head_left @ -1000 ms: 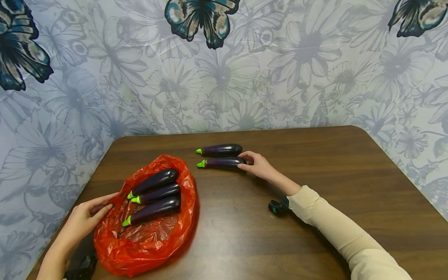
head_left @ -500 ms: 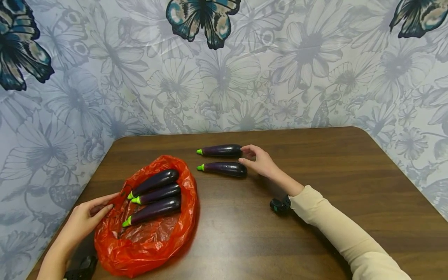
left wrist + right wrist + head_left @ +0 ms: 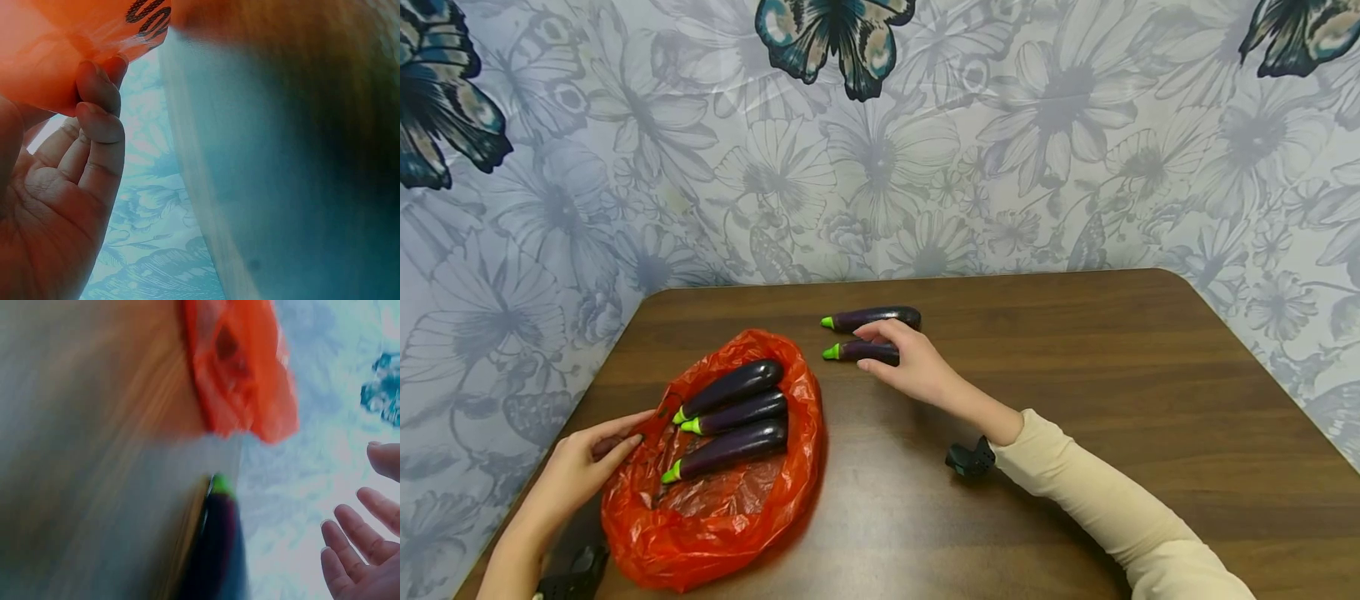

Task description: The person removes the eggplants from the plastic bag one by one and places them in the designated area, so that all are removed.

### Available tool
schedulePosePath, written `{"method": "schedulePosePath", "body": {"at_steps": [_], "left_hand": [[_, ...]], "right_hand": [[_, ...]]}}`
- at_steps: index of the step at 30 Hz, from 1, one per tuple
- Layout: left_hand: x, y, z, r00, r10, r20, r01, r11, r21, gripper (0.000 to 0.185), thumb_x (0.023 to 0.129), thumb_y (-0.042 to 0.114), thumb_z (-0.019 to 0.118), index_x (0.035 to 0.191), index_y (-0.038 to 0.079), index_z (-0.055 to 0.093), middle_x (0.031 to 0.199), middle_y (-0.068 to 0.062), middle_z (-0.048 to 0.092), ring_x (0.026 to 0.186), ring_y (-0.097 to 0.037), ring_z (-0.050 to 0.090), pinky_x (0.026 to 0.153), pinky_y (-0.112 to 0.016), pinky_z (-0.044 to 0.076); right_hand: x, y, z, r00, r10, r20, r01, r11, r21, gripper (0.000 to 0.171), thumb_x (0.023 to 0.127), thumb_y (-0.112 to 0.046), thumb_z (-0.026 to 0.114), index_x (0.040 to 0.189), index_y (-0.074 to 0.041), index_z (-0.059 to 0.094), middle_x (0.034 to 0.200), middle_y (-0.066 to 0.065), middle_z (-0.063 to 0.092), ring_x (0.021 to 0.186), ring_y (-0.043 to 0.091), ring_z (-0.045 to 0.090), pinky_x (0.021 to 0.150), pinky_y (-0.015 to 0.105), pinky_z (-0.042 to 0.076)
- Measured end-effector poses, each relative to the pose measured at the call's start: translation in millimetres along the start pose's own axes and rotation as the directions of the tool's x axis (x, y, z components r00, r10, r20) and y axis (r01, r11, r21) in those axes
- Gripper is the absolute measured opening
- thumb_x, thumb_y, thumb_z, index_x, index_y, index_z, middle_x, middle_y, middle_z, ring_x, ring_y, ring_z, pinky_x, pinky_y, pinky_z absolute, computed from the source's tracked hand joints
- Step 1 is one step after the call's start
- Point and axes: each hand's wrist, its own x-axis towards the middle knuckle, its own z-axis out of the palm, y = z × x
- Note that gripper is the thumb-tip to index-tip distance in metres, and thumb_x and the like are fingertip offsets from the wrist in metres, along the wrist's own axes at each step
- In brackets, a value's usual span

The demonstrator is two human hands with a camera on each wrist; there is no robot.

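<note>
Since a moment ago, the right hand (image 3: 904, 367) has slid left along the table (image 3: 1075, 350), toward the bag (image 3: 715, 517), and now lies over the near eggplant (image 3: 850, 351). Before, it was by the round end of that eggplant.

Head view: three eggplants (image 3: 733, 417) lie side by side in the red bag, green tips pointing away from the loose pair. Two more lie outside the bag, to its right and a bit farther back. So three look packed and two look left to do, as far as I can judge. The far eggplant (image 3: 872, 317) lies alone, just behind the near one. The right hand covers the fat part of the near eggplant, fingers bent a little over it. I cannot tell if it has a real hold yet. The left hand (image 3: 583, 467) pinches the bag's left edge, keeping it open. Each eggplant is long, thin, dark purple and shiny, with a bright green tip.

Left wrist view: the fingers (image 3: 100, 119) curl on the orange-red plastic (image 3: 56, 44). The table edge shows blurry beside the bag.

Right wrist view: it is very blurry. The near eggplant (image 3: 215, 550) lies on the table this side of the bag (image 3: 244, 381), green tip toward it. The fingers (image 3: 350, 544) are spread and loose, not wrapped round the eggplant here.
</note>
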Motion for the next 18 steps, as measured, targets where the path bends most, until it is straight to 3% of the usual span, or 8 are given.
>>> {"method": "schedulePosePath", "body": {"at_steps": [4,9,18], "left_hand": [[0.6,0.7,-0.6,1.000,-0.001,0.005,0.001,1.000,0.001,0.036,0.087,0.009,0.057,0.123,0.009,0.055,0.106,-0.013,0.059,0.077,0.004,0.058,0.052,-0.022,0.048],[0.7,0.6,-2.2,1.000,-0.001,0.005,0.001,1.000,-0.005,0.036,0.087,0.009,0.057,0.123,0.009,0.055,0.106,-0.017,0.059,0.079,0.006,0.057,0.055,-0.022,0.049],[0.0,-0.6,-0.7,1.000,0.017,0.002,-0.017,1.000,-0.018,0.035,0.087,0.008,0.057,0.122,0.008,0.056,0.104,0.008,0.057,0.081,0.008,0.056,0.055,-0.020,0.049]], "right_hand": [[2.6,-18.2,13.3,0.998,-0.045,0.051,0.043,0.998,0.045,0.035,0.080,-0.018,0.068,0.112,-0.009,0.057,0.107,0.002,0.056,0.097,0.014,0.053,0.086,0.031,0.043],[8.7,-38.9,34.0,0.986,-0.105,0.129,0.094,0.992,0.088,0.036,0.081,-0.017,0.066,0.114,-0.008,0.056,0.108,0.003,0.057,0.097,0.015,0.053,0.085,0.024,0.042],[15.7,-55.8,78.1,0.956,-0.161,0.246,0.150,0.987,0.066,0.034,0.082,-0.021,0.065,0.114,-0.011,0.056,0.105,0.002,0.056,0.096,0.008,0.052,0.084,0.020,0.041]]}}
